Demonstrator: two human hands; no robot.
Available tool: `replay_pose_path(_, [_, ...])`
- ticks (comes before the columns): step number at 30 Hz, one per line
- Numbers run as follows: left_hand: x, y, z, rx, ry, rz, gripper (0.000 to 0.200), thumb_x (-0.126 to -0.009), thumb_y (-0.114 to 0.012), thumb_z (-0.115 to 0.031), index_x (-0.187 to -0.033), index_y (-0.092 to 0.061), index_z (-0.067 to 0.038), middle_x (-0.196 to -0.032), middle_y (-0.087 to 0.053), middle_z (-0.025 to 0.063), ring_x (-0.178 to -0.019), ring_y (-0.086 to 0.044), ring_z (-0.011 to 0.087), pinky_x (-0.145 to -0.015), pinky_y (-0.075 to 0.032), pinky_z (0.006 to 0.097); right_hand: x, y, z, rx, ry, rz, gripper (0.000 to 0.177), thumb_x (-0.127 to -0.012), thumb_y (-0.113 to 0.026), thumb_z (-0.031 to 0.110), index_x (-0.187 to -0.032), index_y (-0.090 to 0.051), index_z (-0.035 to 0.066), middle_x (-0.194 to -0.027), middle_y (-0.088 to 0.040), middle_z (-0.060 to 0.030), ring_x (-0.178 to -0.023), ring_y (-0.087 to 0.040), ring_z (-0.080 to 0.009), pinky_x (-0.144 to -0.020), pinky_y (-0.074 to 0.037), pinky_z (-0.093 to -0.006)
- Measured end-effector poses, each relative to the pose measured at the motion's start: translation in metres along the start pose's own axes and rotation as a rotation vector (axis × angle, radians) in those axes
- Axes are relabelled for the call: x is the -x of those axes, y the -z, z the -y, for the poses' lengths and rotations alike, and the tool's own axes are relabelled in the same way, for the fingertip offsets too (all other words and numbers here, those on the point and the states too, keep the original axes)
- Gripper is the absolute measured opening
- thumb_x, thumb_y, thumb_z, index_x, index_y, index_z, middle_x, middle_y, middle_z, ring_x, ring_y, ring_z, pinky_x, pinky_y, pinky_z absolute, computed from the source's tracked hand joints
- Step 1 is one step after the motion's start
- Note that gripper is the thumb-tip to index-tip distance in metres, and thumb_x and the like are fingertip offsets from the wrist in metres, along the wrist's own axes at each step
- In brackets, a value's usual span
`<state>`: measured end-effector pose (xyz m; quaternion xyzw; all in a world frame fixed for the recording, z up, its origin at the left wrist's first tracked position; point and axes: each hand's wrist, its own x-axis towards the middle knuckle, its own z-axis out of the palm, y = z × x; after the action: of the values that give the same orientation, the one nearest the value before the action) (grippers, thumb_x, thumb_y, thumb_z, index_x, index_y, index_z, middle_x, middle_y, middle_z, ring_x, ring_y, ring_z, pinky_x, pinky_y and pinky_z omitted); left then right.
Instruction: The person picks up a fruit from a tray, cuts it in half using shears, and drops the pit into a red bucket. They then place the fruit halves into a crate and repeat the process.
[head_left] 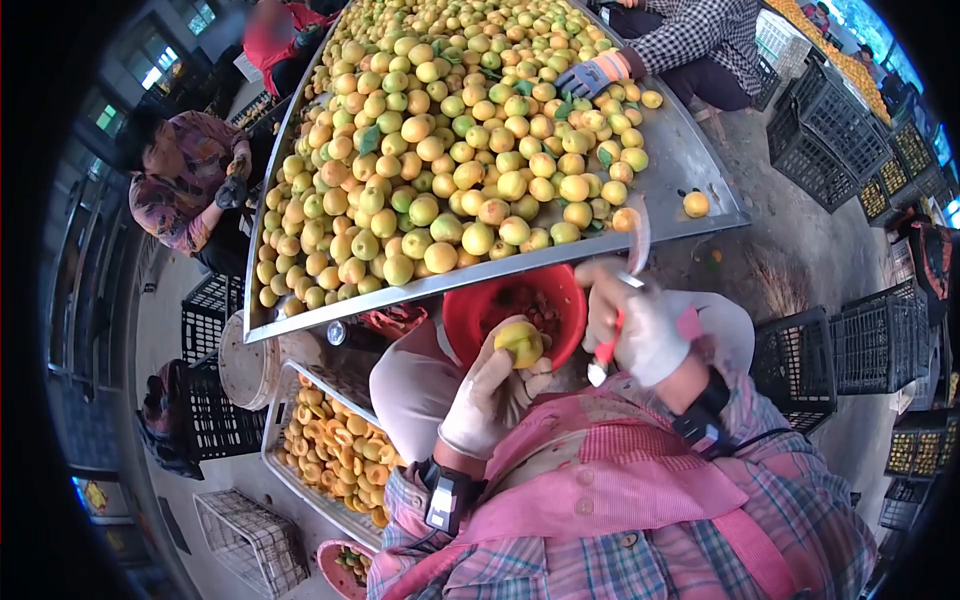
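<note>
My left hand [487, 393], in a white glove, is closed around a yellow-green apricot [519, 344] above the front of a red bucket [461, 322]. To the right, my gloved right hand [630, 320] is wrapped around a knife [640, 238]. Its curved pale blade points up toward the table edge, and part of its red handle shows below the fist. Motion blurs this hand and the blade. Small brownish pieces, perhaps pits, lie inside the bucket between my knees. The blade and the apricot are apart.
A metal-rimmed table [480, 281] heaped with apricots [430, 150] stands ahead. A crate [275, 428] of apricot halves [335, 450] sits at my left. Black crates [835, 130] stand at right. Co-workers sit around the table; one gloved hand [592, 75] touches the fruit.
</note>
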<state>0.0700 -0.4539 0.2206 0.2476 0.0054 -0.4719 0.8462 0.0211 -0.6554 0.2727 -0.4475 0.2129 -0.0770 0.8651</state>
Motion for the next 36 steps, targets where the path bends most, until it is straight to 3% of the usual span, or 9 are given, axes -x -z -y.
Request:
replay_pose_path(1, [-0.001,-0.001,-0.003,-0.005,-0.006,0.008,0.06,-0.091,-0.065,-0.026,-0.141,-0.035,-0.01,-0.128,-0.051,0.0134,-0.103,-0.063,0.0208,-0.091,-0.054,0.0332,0.0,0.001,-0.006,-0.023,-0.11,-0.07,0.02,-0.093,-0.062,0.021,-0.094,-0.062,0.001,-0.055,-0.043,0.0009,-0.038,-0.039,-0.0105,-0.038,-0.039,-0.0292])
replay_pose_path(7, [0.0,-0.008,-0.004,0.008,-0.032,0.205,0.053,-0.086,-0.069,-0.023,-0.129,-0.04,-0.011,-0.128,-0.049,0.0148,-0.095,-0.064,0.0218,-0.084,-0.055,0.0337,0.014,-0.032,0.03,-0.085,0.477,0.215,0.024,-0.097,-0.055,0.021,-0.094,-0.061,-0.002,-0.055,-0.043,0.0008,-0.043,-0.045,-0.0104,-0.043,-0.045,-0.0313])
replay_pose_path(9, [-0.008,-0.007,-0.001,-0.089,-0.093,0.228,0.056,-0.088,-0.069,-0.035,-0.13,-0.041,-0.012,-0.124,-0.05,0.0145,-0.091,-0.063,0.0211,-0.081,-0.055,0.033,0.016,-0.03,0.026,0.133,0.233,0.141,0.038,-0.101,-0.044,0.027,-0.07,-0.046,0.006,-0.057,-0.04,-0.0023,-0.044,-0.043,-0.0154,-0.043,-0.04,-0.0306])
replay_pose_path(12, [-0.009,-0.008,0.002,0.064,-0.065,0.254,0.066,-0.089,-0.058,-0.057,-0.133,-0.043,-0.012,-0.114,-0.056,0.015,-0.085,-0.064,0.0214,-0.074,-0.055,0.0327,0.021,-0.036,0.029,0.015,0.331,0.216,0.037,-0.102,-0.044,0.03,-0.073,-0.048,0.006,-0.054,-0.038,-0.001,-0.04,-0.038,-0.0138,-0.041,-0.037,-0.0294])
replay_pose_path(18, [-0.007,-0.011,0.009,-0.061,-0.063,0.193,0.065,-0.088,-0.055,-0.062,-0.126,-0.044,-0.01,-0.104,-0.058,0.0112,-0.075,-0.064,0.0193,-0.062,-0.052,0.0267,0.029,-0.05,0.031,0.168,0.711,0.206,0.033,-0.1,-0.051,0.032,-0.079,-0.051,0.006,-0.053,-0.039,0.0016,-0.04,-0.035,-0.0112,-0.04,-0.037,-0.0305])
replay_pose_path(22, [-0.002,-0.023,0.014,-0.063,-0.063,0.169,0.066,-0.087,-0.056,-0.063,-0.122,-0.044,-0.008,-0.105,-0.057,0.0061,-0.077,-0.064,0.0168,-0.059,-0.049,0.0241,0.028,-0.044,0.024,-0.08,0.561,0.328,0.033,-0.099,-0.052,0.031,-0.079,-0.052,0.005,-0.053,-0.04,0.0008,-0.04,-0.036,-0.0117,-0.041,-0.037,-0.0301])
replay_pose_path(25, [0.0,-0.027,0.017,-0.093,-0.061,0.115,0.065,-0.087,-0.057,-0.062,-0.123,-0.044,-0.009,-0.11,-0.055,0.005,-0.085,-0.063,0.0154,-0.064,-0.052,0.0248,0.027,-0.039,0.024,-0.131,0.543,0.431,0.008,-0.087,-0.064,0.009,-0.087,-0.063,0.001,-0.07,-0.063,-0.0032,-0.057,-0.059,-0.0097,-0.053,-0.045,-0.0225])
replay_pose_path(32, [-0.002,-0.034,0.018,0.013,0.064,0.119,0.068,-0.088,-0.059,-0.056,-0.129,-0.044,-0.004,-0.113,-0.055,0.0054,-0.101,-0.059,0.0138,-0.077,-0.054,0.0237,0.034,-0.032,0.017,0.149,0.506,0.263,0.009,-0.083,-0.065,0.013,-0.085,-0.065,0.005,-0.073,-0.065,-0.001,-0.058,-0.059,-0.0086,-0.056,-0.045,-0.0229])
replay_pose_path(36, [0.001,-0.041,0.014,-0.266,0.003,0.126,0.058,-0.096,-0.047,-0.051,-0.125,-0.047,0.0,-0.093,-0.06,0.0061,-0.069,-0.06,0.0107,-0.059,-0.048,0.0205,0.037,-0.037,0.026,0.234,0.454,0.237,0.007,-0.08,-0.062,0.007,-0.087,-0.066,0.007,-0.082,-0.066,-0.0034,-0.067,-0.063,-0.0146,-0.062,-0.048,-0.0283])
